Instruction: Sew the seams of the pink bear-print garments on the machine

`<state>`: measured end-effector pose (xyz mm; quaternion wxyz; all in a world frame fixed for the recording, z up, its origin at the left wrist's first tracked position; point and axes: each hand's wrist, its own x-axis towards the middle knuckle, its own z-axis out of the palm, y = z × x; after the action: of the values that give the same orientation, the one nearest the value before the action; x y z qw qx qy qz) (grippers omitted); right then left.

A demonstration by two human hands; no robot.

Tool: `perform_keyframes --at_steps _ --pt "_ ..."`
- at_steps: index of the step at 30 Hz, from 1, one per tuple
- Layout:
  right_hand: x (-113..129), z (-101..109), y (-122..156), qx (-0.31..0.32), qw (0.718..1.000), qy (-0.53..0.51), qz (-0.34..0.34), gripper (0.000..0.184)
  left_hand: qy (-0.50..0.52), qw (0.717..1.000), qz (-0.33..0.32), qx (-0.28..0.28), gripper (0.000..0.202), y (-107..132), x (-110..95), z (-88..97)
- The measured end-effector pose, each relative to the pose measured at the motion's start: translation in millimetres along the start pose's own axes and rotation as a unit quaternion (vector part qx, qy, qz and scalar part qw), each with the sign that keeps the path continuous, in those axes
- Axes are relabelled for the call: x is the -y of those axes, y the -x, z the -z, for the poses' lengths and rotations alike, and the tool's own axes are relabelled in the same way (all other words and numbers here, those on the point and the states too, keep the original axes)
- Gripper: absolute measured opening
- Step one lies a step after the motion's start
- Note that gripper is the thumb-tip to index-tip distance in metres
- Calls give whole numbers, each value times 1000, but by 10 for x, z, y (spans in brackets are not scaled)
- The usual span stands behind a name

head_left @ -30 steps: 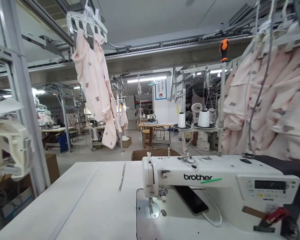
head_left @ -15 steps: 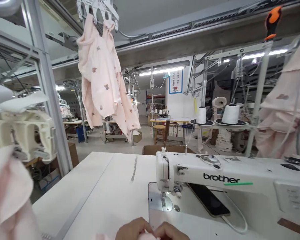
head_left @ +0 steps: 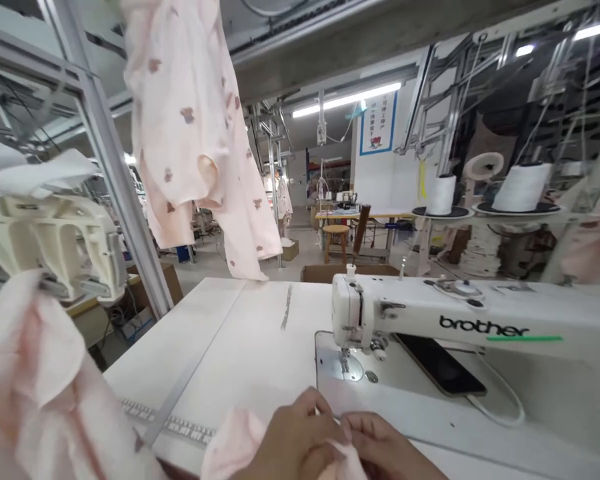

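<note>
My left hand [head_left: 293, 443] and my right hand [head_left: 380, 447] meet at the bottom edge of the view, both pinching a piece of pale pink fabric [head_left: 233, 443] just in front of the white Brother sewing machine [head_left: 460, 320]. The fabric bunches under my fingers and trails off to the left. The needle area [head_left: 347, 360] lies a short way beyond my hands. A dark phone [head_left: 437, 363] with a white cable lies on the machine bed under the arm.
A pink printed garment [head_left: 195, 133] hangs from an overhead clip above the white table [head_left: 215, 347]. More pink cloth [head_left: 35, 387] hangs at the near left under a cream clamp [head_left: 55, 247]. Thread cones [head_left: 523, 187] stand behind the machine. A metal post [head_left: 120, 193] rises at left.
The view has tilted down and shifted left. My hands have come up into view holding the pink fabric, and the hanging garment now looks closer.
</note>
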<state>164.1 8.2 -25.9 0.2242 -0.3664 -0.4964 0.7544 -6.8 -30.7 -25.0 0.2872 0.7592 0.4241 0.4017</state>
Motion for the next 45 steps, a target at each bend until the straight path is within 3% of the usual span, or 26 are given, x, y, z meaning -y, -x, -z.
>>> perform_keyframes --at_steps 3,8,10,12,15,17,20,22,26,28,32,35,37,40,42,45 --pt "-11 -122 14 12 991 -129 -32 44 87 996 35 -16 21 35 -81 6" --pt "58 -135 45 -26 994 -97 -34 39 140 982 114 -54 15 31 -45 -76" --pt "93 -125 108 -76 997 -23 21 42 110 982 124 -86 15 18 -10 -83" --pt "128 -155 198 -144 981 102 85 39 67 983 121 -121 15 2 20 -91" --pt "164 -251 314 -224 918 308 107 19 31 982 102 -153 14 -28 25 -123" --pt "175 -288 344 -242 884 384 114 16 55 977 134 -157 12 -54 -4 -127" --pt "181 -235 330 -191 884 388 176 28 143 966 191 -100 32 -107 -64 -51" --pt "186 -150 316 -144 887 384 211 30 159 969 186 -35 51 -147 -90 37" --pt "197 -12 313 -123 878 400 232 25 130 977 147 80 40 -226 -99 144" --pt "206 10 312 -146 874 405 225 25 119 978 152 81 32 -266 -96 132" --pt "255 33 265 -253 869 397 153 14 45 980 190 21 22 -413 -59 38" --pt "304 131 166 -289 859 399 138 18 37 975 217 4 21 -615 63 -52" --pt "321 247 72 -311 849 409 122 20 82 967 239 17 27 -760 195 -114" --pt "310 440 -97 -331 823 456 65 21 154 955 234 99 32 -933 417 -194" --pt "292 546 -216 -336 803 490 33 19 112 963 212 120 30 -1010 547 -238" --pt "278 663 -386 -339 788 514 -1 17 13 975 200 92 23 -1101 682 -302"
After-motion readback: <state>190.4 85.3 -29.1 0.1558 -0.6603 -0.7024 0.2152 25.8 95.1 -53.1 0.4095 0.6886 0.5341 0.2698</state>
